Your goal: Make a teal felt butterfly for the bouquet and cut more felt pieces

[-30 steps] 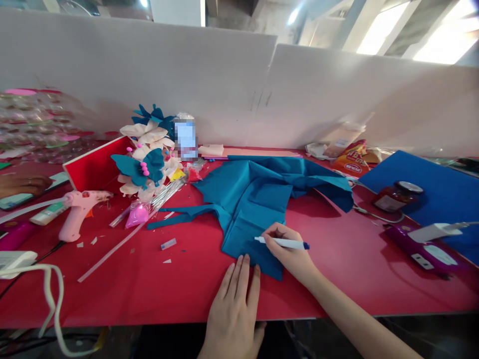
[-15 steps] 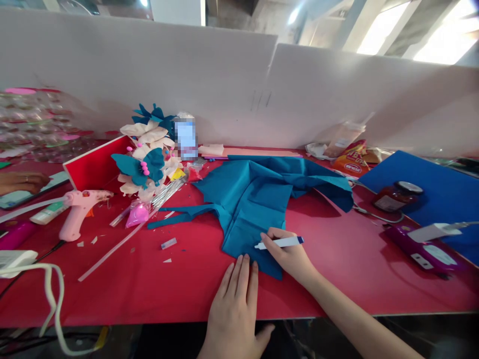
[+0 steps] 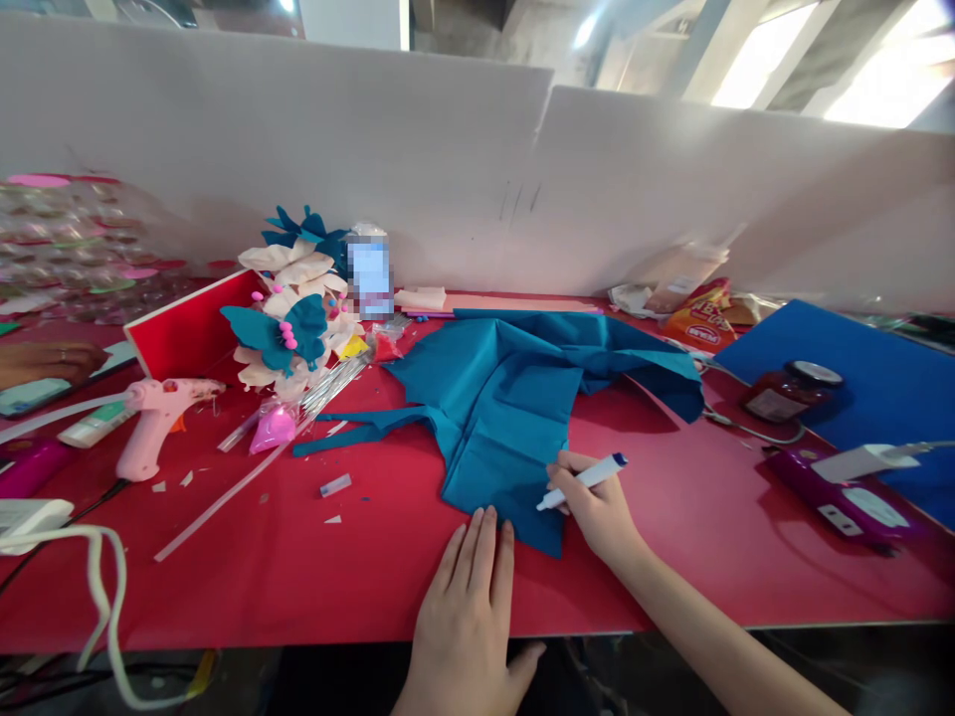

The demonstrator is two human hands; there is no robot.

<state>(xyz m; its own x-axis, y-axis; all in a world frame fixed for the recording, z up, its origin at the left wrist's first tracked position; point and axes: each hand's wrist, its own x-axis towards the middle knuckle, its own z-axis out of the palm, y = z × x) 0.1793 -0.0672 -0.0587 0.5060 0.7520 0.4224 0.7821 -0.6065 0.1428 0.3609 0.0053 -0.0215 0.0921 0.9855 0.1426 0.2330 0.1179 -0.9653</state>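
Note:
A large piece of teal fabric [image 3: 507,418], creased and with cut edges, spreads over the middle of the red table. My left hand [image 3: 470,607] lies flat, its fingertips pressing the fabric's near edge. In my right hand [image 3: 601,507] is a white marker pen [image 3: 586,481] with a dark blue end, held in a writing grip. The pen's tip points down at the lower right part of the fabric; whether it touches, I cannot tell. No drawn line can be made out on the fabric.
A pink glue gun [image 3: 153,423] lies at left near teal butterfly shapes [image 3: 280,333] with pink beads. Another person's hand [image 3: 49,363] rests on a phone at far left. At right are a dark jar [image 3: 795,393], a purple power strip [image 3: 840,502] and a blue board [image 3: 887,388].
My right hand has moved the marker to the right and slightly nearer me, and the pen is tilted more steeply. My left hand and the fabric have stayed in place.

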